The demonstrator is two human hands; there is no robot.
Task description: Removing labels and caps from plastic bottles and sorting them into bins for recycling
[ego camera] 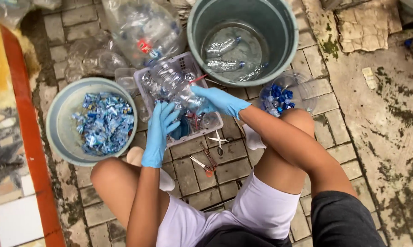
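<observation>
My right hand [218,100], in a blue glove, grips a clear crushed plastic bottle [172,82] by its neck end, holding it tilted over a pale plastic basket [187,60]. Next to it, my left hand [160,126], also gloved in blue, hovers with fingers spread just below the bottle's neck, over the basket's near side. The basket holds more clear bottles and a blue item.
A grey basin [60,110] at left holds several torn blue labels. The large green bucket [286,27] behind holds bottles in water. A clear bowl [307,89] at right has blue caps. Scissors [219,142] and a red-handled tool [205,164] lie on the paving between my knees.
</observation>
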